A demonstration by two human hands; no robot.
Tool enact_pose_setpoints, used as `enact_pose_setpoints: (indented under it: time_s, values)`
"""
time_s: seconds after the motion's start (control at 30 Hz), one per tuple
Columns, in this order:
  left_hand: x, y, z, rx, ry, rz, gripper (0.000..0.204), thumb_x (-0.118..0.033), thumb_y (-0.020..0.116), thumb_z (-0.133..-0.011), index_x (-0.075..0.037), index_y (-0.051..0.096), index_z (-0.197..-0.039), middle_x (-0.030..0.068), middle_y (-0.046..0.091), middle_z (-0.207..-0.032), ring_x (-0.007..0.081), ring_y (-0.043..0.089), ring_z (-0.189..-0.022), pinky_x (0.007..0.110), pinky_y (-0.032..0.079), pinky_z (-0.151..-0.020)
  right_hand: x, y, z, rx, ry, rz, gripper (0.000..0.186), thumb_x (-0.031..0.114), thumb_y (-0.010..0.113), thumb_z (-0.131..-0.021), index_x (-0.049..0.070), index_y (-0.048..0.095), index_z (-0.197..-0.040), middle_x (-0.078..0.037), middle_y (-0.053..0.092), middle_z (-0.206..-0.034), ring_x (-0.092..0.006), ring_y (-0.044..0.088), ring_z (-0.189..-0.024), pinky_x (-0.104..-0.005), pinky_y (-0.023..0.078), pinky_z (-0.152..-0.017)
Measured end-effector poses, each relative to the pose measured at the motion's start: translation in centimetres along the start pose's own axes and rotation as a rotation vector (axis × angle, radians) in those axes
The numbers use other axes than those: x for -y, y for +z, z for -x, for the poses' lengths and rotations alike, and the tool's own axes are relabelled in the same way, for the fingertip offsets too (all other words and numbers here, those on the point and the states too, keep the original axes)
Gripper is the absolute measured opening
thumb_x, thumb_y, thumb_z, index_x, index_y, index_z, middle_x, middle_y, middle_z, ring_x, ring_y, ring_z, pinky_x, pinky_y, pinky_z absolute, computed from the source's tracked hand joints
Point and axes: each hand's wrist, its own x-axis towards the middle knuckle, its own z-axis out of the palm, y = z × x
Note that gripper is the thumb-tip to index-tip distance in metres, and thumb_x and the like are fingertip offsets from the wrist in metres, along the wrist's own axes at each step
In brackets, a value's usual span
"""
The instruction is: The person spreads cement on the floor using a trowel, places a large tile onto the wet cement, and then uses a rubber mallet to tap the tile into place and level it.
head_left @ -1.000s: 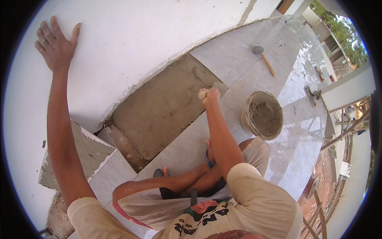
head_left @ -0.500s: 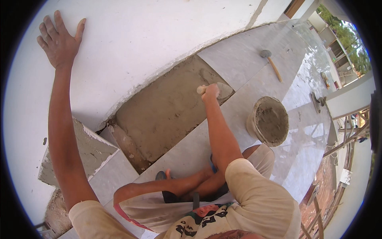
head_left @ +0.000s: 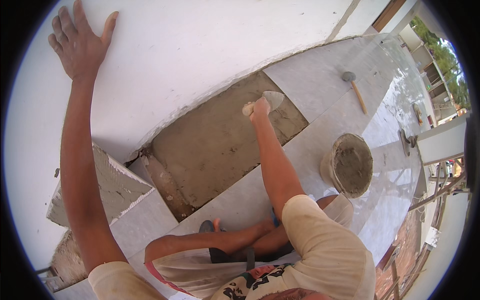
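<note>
Spread flat with fingers apart, my left hand (head_left: pixel 82 47) rests against the white wall (head_left: pixel 185 50). My right hand (head_left: pixel 260 108) is closed round the handle of a trowel (head_left: pixel 273 99), its blade pointing away to the right. The trowel is over the far right part of a rectangular bed of wet mortar (head_left: pixel 205 145), which lies between the wall and the grey floor tiles (head_left: pixel 310 85). Whether the blade touches the mortar I cannot tell. A bucket of mortar (head_left: pixel 327 172) stands on the tiles to the right of my right forearm.
A rubber mallet (head_left: pixel 356 90) with a wooden handle lies on the tiles beyond the bucket. At left, a tile with mortar on its back (head_left: pixel 120 185) leans by the wall. Sandals (head_left: pixel 407 141) lie far right. My crossed legs (head_left: pixel 225 237) are close to the mortar bed.
My right hand has moved the trowel from the bed's right corner toward the wall, and the blade now shows more fully. My left hand stays on the wall. The view has shifted slightly.
</note>
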Motion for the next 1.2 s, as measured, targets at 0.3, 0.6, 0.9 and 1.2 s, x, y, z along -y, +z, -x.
enact_pose_setpoints:
  time_s: [0.3,0.6,0.9,1.2]
  values:
    - [0.8,-0.1,0.0,-0.03,0.054,-0.027,0.089,-0.075,0.056,-0.086,-0.014,0.04,-0.148,0.023,0.042,-0.149,0.043,0.038,-0.141,0.066,0.035,-0.109,-3.5,2.4,-4.4,0.243,0.026,0.123,0.02,0.019,0.043,-0.099,0.002,0.043,-0.11,-0.016,0.051,-0.093,-0.0305,0.058,-0.074,-0.0499,0.053,-0.063]
    - [4.6,1.4,0.8,0.405,-0.052,0.272,0.095,-0.044,0.068,-0.091,-0.003,0.016,-0.159,0.0211,0.006,-0.167,0.0355,-0.001,-0.155,0.053,0.0,-0.126,0.6,1.2,-4.7,0.374,0.038,0.727,0.025,0.024,0.049,-0.098,0.001,0.052,-0.106,-0.014,0.056,-0.085,-0.0268,0.06,-0.064,-0.0441,0.054,-0.054]
    - [0.1,-1.8,-0.5,0.173,-0.384,0.895,0.095,-0.044,0.068,-0.091,-0.003,0.015,-0.159,0.0217,0.006,-0.166,0.0355,-0.002,-0.155,0.051,0.0,-0.126,7.7,-3.5,-2.0,0.428,-0.537,1.722,0.042,0.028,0.054,-0.092,-0.008,0.063,-0.11,-0.024,0.07,-0.098,-0.0366,0.072,-0.087,-0.0458,0.056,-0.081]
    - [-0.4,-1.6,-0.1,0.183,-0.376,0.838,0.097,-0.045,0.067,-0.092,-0.004,0.011,-0.16,0.0212,0.004,-0.167,0.035,-0.001,-0.156,0.052,0.001,-0.126,9.3,-3.0,-7.2,0.462,-0.516,2.112,0.03,0.018,0.05,-0.091,-0.003,0.072,-0.096,-0.022,0.073,-0.097,-0.0374,0.07,-0.098,-0.0461,0.055,-0.086]
